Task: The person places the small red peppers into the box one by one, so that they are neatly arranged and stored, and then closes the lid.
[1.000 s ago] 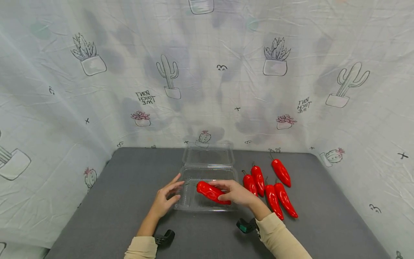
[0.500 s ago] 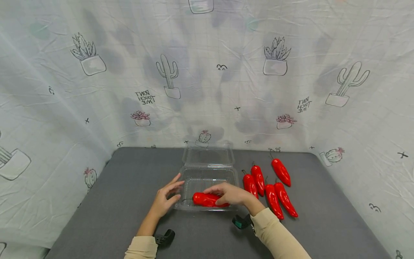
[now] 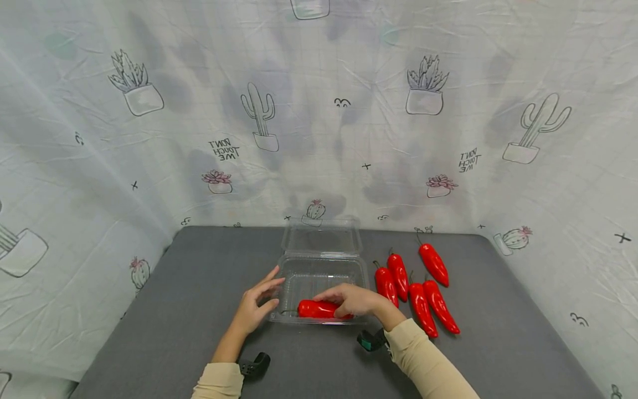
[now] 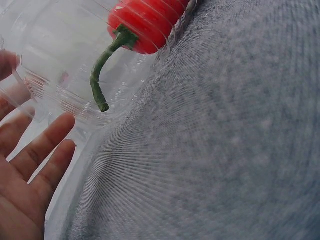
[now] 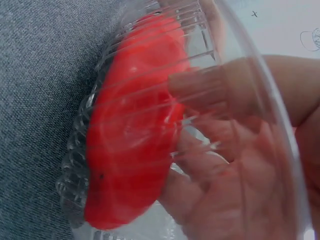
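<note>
A clear plastic clamshell box [image 3: 299, 271] lies with its lid folded back, away from me. A red pepper [image 3: 315, 309] rests along the box's near wall, its green stem [image 4: 98, 75] pointing left. My right hand [image 3: 358, 300] reaches into the box and holds this pepper, thumb on the near side and fingers behind it, as the right wrist view shows through the plastic. My left hand [image 3: 252, 307] is at the box's left side, fingers spread and fairly straight, the fingertips at the wall; whether they all touch cannot be told.
Several loose red peppers [image 3: 421, 307] lie on the grey table [image 3: 214, 271] right of the box, close to my right forearm. One pepper [image 3: 433, 264] sits farther back. A white cloth [image 3: 319, 138] with plant drawings hangs behind and at the sides.
My right hand has lowered the red pepper into the box and brought it toward the near wall, turning it level. The left hand has stayed in place.
</note>
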Available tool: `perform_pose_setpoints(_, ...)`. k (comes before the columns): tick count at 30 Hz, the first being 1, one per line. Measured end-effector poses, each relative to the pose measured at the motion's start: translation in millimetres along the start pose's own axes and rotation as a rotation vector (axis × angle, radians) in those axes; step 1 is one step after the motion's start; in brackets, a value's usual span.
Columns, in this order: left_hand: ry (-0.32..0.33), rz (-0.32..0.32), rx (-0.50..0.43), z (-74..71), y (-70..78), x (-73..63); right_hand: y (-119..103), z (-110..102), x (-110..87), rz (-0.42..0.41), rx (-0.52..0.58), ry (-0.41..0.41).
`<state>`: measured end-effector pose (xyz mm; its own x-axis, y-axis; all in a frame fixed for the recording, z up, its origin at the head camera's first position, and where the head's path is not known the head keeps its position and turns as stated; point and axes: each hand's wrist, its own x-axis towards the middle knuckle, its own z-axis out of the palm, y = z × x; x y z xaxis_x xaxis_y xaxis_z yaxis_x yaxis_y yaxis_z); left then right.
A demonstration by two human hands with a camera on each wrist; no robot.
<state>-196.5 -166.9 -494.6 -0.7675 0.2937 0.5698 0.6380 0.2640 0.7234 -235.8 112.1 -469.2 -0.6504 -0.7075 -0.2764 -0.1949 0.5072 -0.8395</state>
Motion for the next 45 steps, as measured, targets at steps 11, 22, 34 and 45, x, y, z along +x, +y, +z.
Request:
perform_pose_setpoints(11,0.004,-0.003,-0.001,0.5,1.5,-0.5,0,0,2.4,0.002,-0.014,-0.001)
perform_pose_setpoints(22,-0.022,-0.015,-0.015,0.1,-1.0,-0.5,0,-3,-2.7,-0.099,0.07,0.046)
perform_pose_setpoints(34,-0.032,0.002,-0.019,-0.4,-0.8,0.4,-3,-16,-22.0,-0.16,0.158,0.124)
perform_pose_setpoints(45,-0.025,0.035,-0.023,2.3,-17.6,-4.0,4,-41,-59.1,-0.189,0.238,0.272)
